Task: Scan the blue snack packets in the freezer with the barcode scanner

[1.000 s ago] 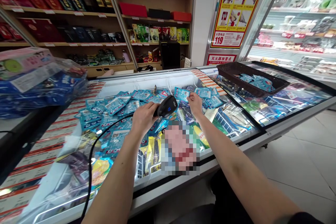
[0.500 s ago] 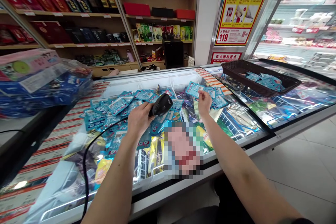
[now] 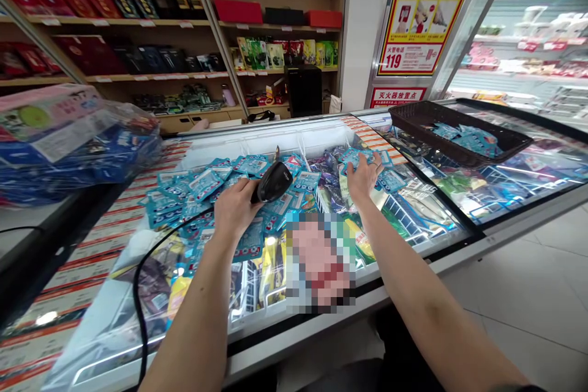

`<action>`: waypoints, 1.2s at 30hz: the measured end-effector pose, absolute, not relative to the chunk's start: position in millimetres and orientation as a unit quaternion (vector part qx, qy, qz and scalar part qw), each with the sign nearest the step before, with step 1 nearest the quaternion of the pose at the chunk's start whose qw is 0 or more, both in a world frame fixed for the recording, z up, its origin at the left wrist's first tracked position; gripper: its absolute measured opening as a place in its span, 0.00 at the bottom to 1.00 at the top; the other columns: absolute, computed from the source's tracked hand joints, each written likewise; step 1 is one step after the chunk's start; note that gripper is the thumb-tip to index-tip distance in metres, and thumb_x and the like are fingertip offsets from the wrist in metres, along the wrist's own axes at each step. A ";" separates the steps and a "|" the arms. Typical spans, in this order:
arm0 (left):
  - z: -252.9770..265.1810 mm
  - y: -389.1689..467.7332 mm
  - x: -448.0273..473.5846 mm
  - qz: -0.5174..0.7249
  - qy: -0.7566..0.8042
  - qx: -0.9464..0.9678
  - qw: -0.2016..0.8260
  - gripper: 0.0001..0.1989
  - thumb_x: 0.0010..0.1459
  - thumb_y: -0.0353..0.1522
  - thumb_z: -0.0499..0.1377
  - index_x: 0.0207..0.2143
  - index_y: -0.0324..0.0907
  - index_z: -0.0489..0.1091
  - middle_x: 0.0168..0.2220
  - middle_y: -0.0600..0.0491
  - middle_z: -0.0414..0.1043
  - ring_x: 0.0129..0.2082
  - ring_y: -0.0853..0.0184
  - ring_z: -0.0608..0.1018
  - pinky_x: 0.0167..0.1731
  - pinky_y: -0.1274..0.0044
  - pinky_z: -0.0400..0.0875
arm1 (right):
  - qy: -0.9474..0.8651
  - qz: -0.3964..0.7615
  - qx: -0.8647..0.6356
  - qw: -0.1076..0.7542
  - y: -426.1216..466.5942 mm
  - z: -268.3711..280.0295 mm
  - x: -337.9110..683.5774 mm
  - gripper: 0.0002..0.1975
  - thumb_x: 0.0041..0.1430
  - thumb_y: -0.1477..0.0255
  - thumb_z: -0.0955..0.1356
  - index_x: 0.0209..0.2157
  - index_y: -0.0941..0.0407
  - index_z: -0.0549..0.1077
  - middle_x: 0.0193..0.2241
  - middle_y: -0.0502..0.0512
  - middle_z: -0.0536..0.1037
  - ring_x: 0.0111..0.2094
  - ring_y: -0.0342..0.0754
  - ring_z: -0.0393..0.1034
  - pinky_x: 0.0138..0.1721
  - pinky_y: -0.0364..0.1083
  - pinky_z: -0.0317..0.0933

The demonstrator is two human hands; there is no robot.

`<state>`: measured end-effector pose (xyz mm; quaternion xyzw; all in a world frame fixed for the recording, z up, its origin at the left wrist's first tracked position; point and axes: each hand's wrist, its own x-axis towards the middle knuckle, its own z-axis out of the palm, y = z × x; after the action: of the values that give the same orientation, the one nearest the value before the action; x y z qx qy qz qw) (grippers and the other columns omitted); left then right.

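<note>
Nearest the camera, two bare forearms reach out over the glass lid of a chest freezer [image 3: 427, 239]. A pixelated patch sits between them on the glass.

The left hand [image 3: 236, 208] has its grip closed around the handle of a black barcode scanner [image 3: 274, 182], whose cable [image 3: 138, 294] trails down toward the lower edge. The scanner head points forward and slightly right, over a loose spread of blue packets [image 3: 206, 187] lying on the freezer's top.

The right hand [image 3: 362, 176] lies with fingers spread and palm down on another blue packet [image 3: 356, 156] at the right end of the spread; its grip is wide and flat, pressing rather than pinching, and it lifts nothing clear.

Farther right, a dark woven basket [image 3: 413, 119] rests on the neighbouring lid with a small heap of the same blue packets in it [image 3: 463, 138].

As a judgement, the work is at an early stage: the basket holds a modest share, while most packets lie unsorted by the scanner.

Beyond stand wooden shelves [image 3: 151, 76] of boxed goods, a red and yellow wall poster [image 3: 422, 12] and a chilled display case [image 3: 528, 43].
</note>
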<state>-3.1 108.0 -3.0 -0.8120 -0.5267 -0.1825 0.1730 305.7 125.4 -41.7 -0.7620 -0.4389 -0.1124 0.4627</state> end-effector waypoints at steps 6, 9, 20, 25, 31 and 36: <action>-2.6 109.2 -3.1 -0.183 -0.518 -0.817 0.173 0.19 0.55 0.38 0.55 0.49 0.45 0.66 0.41 0.50 0.70 0.40 0.59 0.73 0.32 0.72 0.62 | -0.641 -0.083 -0.659 0.386 122.7 -37.0 284.4 0.20 0.64 0.64 0.58 0.53 0.55 0.68 0.55 0.60 0.64 0.56 0.56 0.52 0.56 0.56 0.48; -0.8 107.4 -2.0 -0.176 -0.524 -0.817 0.165 0.19 0.55 0.37 0.56 0.49 0.45 0.66 0.40 0.50 0.70 0.40 0.59 0.73 0.32 0.72 0.62 | -0.745 -0.054 -0.588 0.311 125.9 -45.5 272.0 0.24 0.63 0.59 0.59 0.57 0.53 0.64 0.58 0.56 0.63 0.57 0.56 0.52 0.55 0.56 0.51; -2.0 107.2 -2.2 -0.173 -0.516 -0.822 0.166 0.18 0.56 0.37 0.55 0.49 0.45 0.65 0.40 0.50 0.71 0.42 0.59 0.73 0.33 0.72 0.62 | -0.707 0.015 -0.646 0.288 133.0 -48.6 274.0 0.37 0.46 0.49 0.70 0.53 0.57 0.66 0.46 0.61 0.73 0.52 0.57 0.62 0.54 0.55 0.52; -1.9 106.9 -0.7 -0.165 -0.516 -0.824 0.168 0.18 0.55 0.37 0.56 0.48 0.45 0.65 0.40 0.51 0.71 0.42 0.58 0.73 0.34 0.72 0.62 | -0.665 0.061 -0.690 0.281 133.4 -43.5 278.1 0.43 0.42 0.49 0.72 0.55 0.60 0.63 0.47 0.65 0.71 0.52 0.58 0.62 0.53 0.53 0.54; 1.1 105.8 2.5 -0.169 -0.505 -0.832 0.158 0.18 0.55 0.37 0.56 0.49 0.44 0.65 0.41 0.49 0.71 0.42 0.58 0.73 0.34 0.72 0.63 | -0.638 0.104 -0.706 0.289 126.0 -37.7 278.9 0.39 0.43 0.49 0.71 0.52 0.57 0.62 0.44 0.62 0.73 0.48 0.59 0.67 0.46 0.53 0.60; 2.3 105.3 5.5 -0.173 -0.492 -0.839 0.155 0.19 0.55 0.37 0.55 0.49 0.43 0.65 0.41 0.48 0.71 0.43 0.58 0.73 0.36 0.72 0.64 | -0.632 0.148 -0.662 0.373 127.7 -41.5 276.5 0.33 0.49 0.59 0.70 0.54 0.57 0.59 0.44 0.60 0.74 0.47 0.58 0.69 0.45 0.52 0.63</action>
<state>5.5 105.3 2.3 -0.8390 -0.4920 -0.1730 0.1550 276.5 127.7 -41.5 -0.6625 -0.6324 0.1485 0.3730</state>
